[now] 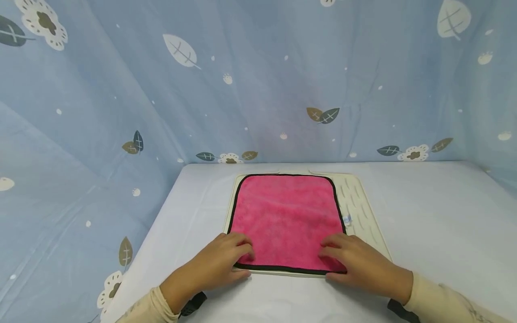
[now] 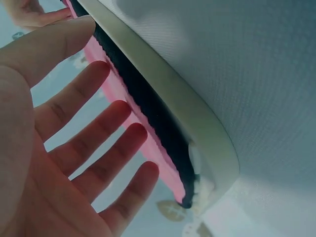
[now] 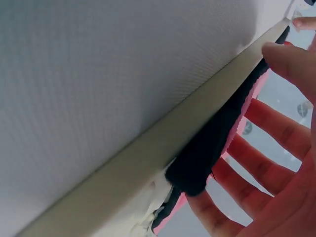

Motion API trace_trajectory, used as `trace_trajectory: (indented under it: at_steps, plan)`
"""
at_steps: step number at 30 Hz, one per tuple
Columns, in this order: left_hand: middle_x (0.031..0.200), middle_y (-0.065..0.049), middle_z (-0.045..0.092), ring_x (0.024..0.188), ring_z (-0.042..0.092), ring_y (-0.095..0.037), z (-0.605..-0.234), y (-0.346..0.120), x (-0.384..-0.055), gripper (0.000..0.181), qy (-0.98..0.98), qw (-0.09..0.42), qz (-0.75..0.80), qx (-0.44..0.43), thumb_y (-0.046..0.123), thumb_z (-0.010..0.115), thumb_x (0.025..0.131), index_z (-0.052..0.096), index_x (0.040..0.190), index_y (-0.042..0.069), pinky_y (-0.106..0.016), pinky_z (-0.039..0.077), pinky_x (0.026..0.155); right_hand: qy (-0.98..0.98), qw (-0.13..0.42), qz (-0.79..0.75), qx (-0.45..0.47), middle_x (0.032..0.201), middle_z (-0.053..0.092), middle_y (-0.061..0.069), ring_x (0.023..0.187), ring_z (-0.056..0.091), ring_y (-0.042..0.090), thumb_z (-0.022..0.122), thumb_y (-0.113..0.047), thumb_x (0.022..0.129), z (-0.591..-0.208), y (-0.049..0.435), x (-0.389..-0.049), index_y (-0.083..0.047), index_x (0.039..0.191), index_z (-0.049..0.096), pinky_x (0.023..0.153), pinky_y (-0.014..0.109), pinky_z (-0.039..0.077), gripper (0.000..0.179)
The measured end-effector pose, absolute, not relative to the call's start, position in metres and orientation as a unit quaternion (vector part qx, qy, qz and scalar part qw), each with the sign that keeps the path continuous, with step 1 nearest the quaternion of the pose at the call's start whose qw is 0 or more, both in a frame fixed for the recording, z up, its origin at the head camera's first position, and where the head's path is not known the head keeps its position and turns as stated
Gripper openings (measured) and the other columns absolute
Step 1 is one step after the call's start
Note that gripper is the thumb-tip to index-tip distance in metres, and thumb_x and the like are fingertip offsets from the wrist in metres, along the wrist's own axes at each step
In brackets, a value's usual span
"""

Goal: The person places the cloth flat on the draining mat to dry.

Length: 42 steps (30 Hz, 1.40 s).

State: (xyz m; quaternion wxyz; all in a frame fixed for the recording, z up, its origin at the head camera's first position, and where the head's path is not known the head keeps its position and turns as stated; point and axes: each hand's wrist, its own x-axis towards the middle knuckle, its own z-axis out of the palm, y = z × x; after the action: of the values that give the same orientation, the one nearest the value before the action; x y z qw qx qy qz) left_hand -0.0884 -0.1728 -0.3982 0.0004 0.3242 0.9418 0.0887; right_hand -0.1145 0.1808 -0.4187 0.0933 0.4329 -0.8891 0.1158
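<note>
A pink cloth [image 1: 282,215] with a black border lies spread on a cream ridged tray or mat [image 1: 359,202]. At its near left corner is my left hand [image 1: 224,260]; the left wrist view shows the fingers [image 2: 98,123] apart and fairly straight, their tips by the black edging [image 2: 148,108]. My right hand [image 1: 357,260] is at the near right corner, fingertips on the cloth and thumb by the front edge. Its spread fingers [image 3: 256,165] sit along the border [image 3: 217,128] in the right wrist view. Neither hand visibly pinches the cloth.
The cream tray rests on a white-covered table [image 1: 436,215]. Its ridged strip shows to the right of the cloth, where a small tag [image 1: 347,220] sticks out. Blue patterned fabric [image 1: 258,80] hangs behind the table and on its left.
</note>
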Motion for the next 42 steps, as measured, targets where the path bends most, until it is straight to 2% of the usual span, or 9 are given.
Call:
trace_trajectory:
  at_steps: [4,8,14,20,25,30,33,37,42]
  plan:
    - [0.106,0.011,0.06,0.108,0.059,-0.01,-0.4,-0.172,-0.09,0.021,0.942,-0.005,0.076,0.328,0.036,0.082,0.081,0.068,0.094,0.028,-0.035,0.046,0.091,-0.892,0.088,0.099,0.432,0.111,0.064,-0.004,0.102,0.062,0.018,0.088,-0.035,0.07,-0.42,0.178,-0.114,-0.022,0.104,0.073,0.084,0.042,0.053,0.04]
    - [0.101,0.011,0.06,0.101,0.059,-0.01,-0.401,-0.171,-0.093,0.019,0.941,-0.015,0.059,0.334,0.034,0.082,0.081,0.067,0.091,0.028,-0.033,0.045,0.087,-0.9,0.076,0.088,0.421,0.109,0.064,-0.006,0.104,0.06,0.015,0.087,-0.034,0.072,-0.419,0.176,-0.113,-0.024,0.098,0.071,0.085,0.042,0.053,0.031]
    - [0.098,0.013,0.059,0.096,0.058,-0.007,-0.404,-0.173,-0.097,0.015,0.942,-0.01,0.062,0.33,0.033,0.08,0.084,0.067,0.088,0.029,-0.032,0.046,0.088,-0.886,0.099,0.105,0.44,0.105,0.063,-0.009,0.1,0.059,0.013,0.084,-0.025,0.077,-0.42,0.175,-0.113,-0.028,0.089,0.068,0.082,0.04,0.053,0.02]
    - [0.098,0.013,0.057,0.097,0.056,-0.007,-0.403,-0.173,-0.099,0.015,0.945,-0.018,0.052,0.324,0.039,0.076,0.086,0.065,0.087,0.03,-0.032,0.045,0.085,-0.887,0.109,0.116,0.433,0.1,0.063,-0.011,0.095,0.06,0.01,0.08,-0.017,0.082,-0.414,0.173,-0.117,-0.025,0.09,0.068,0.082,0.038,0.053,0.016]
    - [0.095,0.012,0.059,0.094,0.058,-0.008,-0.403,-0.172,-0.1,0.009,0.942,-0.054,0.038,0.33,0.03,0.074,0.087,0.066,0.084,0.028,-0.032,0.045,0.079,-0.895,0.088,0.136,0.416,0.097,0.059,-0.016,0.092,0.057,0.004,0.076,-0.018,0.085,-0.409,0.173,-0.117,-0.024,0.093,0.067,0.08,0.036,0.053,0.014]
    - [0.097,0.011,0.059,0.097,0.059,-0.01,-0.402,-0.17,-0.099,0.017,0.944,-0.047,0.027,0.325,0.04,0.075,0.086,0.065,0.094,0.028,-0.035,0.047,0.082,-0.886,0.105,0.167,0.42,0.094,0.055,-0.019,0.086,0.053,-0.002,0.076,-0.015,0.086,-0.404,0.175,-0.118,-0.026,0.094,0.065,0.075,0.03,0.052,0.017]
    - [0.096,0.012,0.06,0.097,0.06,-0.01,-0.401,-0.17,-0.098,0.018,0.945,-0.049,0.023,0.323,0.037,0.076,0.086,0.065,0.097,0.027,-0.036,0.047,0.082,-0.883,0.11,0.174,0.422,0.092,0.053,-0.02,0.084,0.051,-0.003,0.076,-0.015,0.087,-0.403,0.175,-0.119,-0.026,0.094,0.065,0.073,0.028,0.052,0.017]
    - [0.091,0.012,0.06,0.091,0.062,-0.009,-0.399,-0.171,-0.097,0.012,0.94,-0.073,0.012,0.334,0.028,0.077,0.086,0.067,0.092,0.027,-0.034,0.047,0.079,-0.891,0.083,0.156,0.419,0.091,0.053,-0.02,0.082,0.051,-0.003,0.076,-0.017,0.087,-0.404,0.177,-0.117,-0.027,0.092,0.064,0.073,0.029,0.052,0.017]
    - [0.088,0.012,0.06,0.089,0.061,-0.007,-0.397,-0.172,-0.094,0.012,0.937,-0.067,0.007,0.342,0.031,0.078,0.084,0.068,0.089,0.028,-0.032,0.046,0.077,-0.898,0.058,0.14,0.413,0.093,0.056,-0.02,0.087,0.055,0.0,0.076,-0.02,0.087,-0.408,0.182,-0.115,-0.029,0.09,0.066,0.076,0.031,0.053,0.014]
